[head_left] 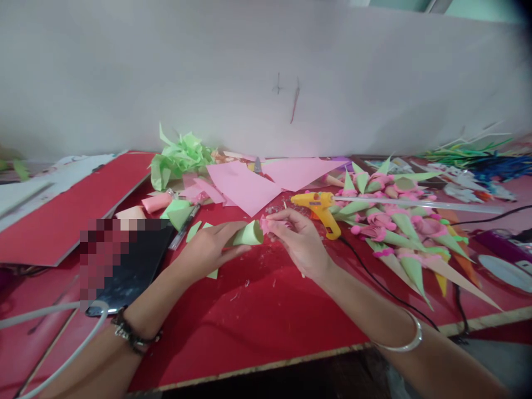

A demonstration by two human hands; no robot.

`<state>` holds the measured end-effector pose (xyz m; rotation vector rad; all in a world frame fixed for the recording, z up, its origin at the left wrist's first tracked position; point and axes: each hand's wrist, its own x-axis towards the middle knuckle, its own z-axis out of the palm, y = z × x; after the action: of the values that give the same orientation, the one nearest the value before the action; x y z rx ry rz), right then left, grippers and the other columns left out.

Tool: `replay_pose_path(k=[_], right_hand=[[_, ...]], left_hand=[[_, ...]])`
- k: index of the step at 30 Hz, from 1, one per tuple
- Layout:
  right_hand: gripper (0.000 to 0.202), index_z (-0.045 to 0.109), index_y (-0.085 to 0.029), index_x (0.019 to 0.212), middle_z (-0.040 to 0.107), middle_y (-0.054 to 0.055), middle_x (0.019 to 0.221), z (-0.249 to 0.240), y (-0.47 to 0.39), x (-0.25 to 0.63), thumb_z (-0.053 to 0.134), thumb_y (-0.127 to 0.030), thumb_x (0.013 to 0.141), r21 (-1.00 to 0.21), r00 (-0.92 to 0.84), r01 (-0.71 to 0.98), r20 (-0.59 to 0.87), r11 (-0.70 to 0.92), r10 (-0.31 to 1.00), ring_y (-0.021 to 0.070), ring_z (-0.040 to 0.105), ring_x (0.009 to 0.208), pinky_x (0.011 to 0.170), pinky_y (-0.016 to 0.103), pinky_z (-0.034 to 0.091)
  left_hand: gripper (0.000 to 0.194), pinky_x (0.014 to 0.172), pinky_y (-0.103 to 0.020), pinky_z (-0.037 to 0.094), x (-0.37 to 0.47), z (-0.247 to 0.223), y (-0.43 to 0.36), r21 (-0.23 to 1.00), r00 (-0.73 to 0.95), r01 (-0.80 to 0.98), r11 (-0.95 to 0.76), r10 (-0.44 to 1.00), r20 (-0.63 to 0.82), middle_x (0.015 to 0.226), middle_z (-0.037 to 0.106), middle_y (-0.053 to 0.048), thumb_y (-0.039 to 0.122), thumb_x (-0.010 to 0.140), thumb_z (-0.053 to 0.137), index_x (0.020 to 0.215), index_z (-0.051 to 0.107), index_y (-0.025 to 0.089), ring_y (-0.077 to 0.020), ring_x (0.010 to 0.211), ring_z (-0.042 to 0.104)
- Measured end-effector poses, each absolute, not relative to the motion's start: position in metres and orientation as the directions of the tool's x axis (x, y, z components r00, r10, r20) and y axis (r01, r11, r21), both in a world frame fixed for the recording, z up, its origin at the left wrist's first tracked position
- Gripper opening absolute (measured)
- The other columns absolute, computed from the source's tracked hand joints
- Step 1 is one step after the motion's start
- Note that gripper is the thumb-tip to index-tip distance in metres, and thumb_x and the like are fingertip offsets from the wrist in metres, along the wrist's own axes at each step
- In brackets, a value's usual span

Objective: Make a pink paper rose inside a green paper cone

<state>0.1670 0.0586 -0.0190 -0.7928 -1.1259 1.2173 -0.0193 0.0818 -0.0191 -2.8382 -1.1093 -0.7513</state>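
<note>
the left hand (208,249) is holding a rolled light-green paper cone (250,234) near the middle of the red table (257,338), its fingers lying along the far side and its thumb closing in from the near side, with the cone's wide mouth facing right. the right hand (302,244) is pinching a small crinkled pink piece (265,224) between thumb and fingertips, and the piece is sitting right at the cone's mouth; whether the two are touching, i cannot tell. just beyond the right hand a yellow glue gun (319,209) is lying on its side, nozzle pointing left, a long clear glue stick (382,201) sticking out of its back end. to the right of it many pink-topped paper cones (409,230) are lying in a heap. behind the hands, flat pink sheets (245,185) are overlapping, and crumpled green paper (178,158) is piling up to their left. a black tablet (137,266) is resting left of the left hand, and bits of clear scrap (247,283) are dotting the tabletop.
</note>
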Motion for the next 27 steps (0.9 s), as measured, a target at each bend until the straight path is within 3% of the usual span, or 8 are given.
replay_pose_path(k=[13, 20, 27], right_hand=[[0.009, 0.059, -0.021, 0.071, 0.059, -0.003, 0.063, -0.0162, 0.0553, 0.1655, 0.064, -0.026, 0.066, -0.942, -0.052, -0.166, 0.304, 0.292, 0.951, 0.0081, 0.052, 0.056, 0.052, 0.022, 0.042], [0.006, 0.058, -0.022, 0.069, 0.057, -0.002, 0.068, -0.0147, 0.0549, 0.1654, 0.062, -0.024, 0.067, -0.930, -0.047, -0.086, 0.362, 0.357, 0.931, 0.0100, 0.052, 0.064, 0.057, 0.024, 0.042], [0.003, 0.059, -0.021, 0.071, 0.054, 0.001, 0.078, -0.0103, 0.0526, 0.1688, 0.058, -0.019, 0.070, -0.860, -0.124, 0.083, 0.492, 0.503, 0.862, 0.0121, 0.052, 0.072, 0.062, 0.026, 0.042]], left_hand=[[0.032, 0.058, -0.024, 0.044, -0.0171, -0.0166, 0.0780, 0.171, 0.634, 0.619, -0.766, 0.616, 0.467, 0.087, 0.062, -0.007, 0.036, 0.082, 0.040, 0.107, 0.045, 0.017, -0.0164, 0.069, 0.060], [0.032, 0.060, -0.024, 0.043, -0.0184, -0.0187, 0.0787, 0.068, 0.671, 0.612, -0.788, 0.562, 0.484, 0.085, 0.061, -0.007, 0.036, 0.082, 0.041, 0.107, 0.044, 0.016, -0.0169, 0.070, 0.059], [0.034, 0.060, -0.024, 0.044, -0.0166, -0.0189, 0.0772, 0.069, 0.648, 0.639, -0.766, 0.585, 0.487, 0.086, 0.061, -0.007, 0.040, 0.083, 0.039, 0.107, 0.044, 0.017, -0.0174, 0.072, 0.061]])
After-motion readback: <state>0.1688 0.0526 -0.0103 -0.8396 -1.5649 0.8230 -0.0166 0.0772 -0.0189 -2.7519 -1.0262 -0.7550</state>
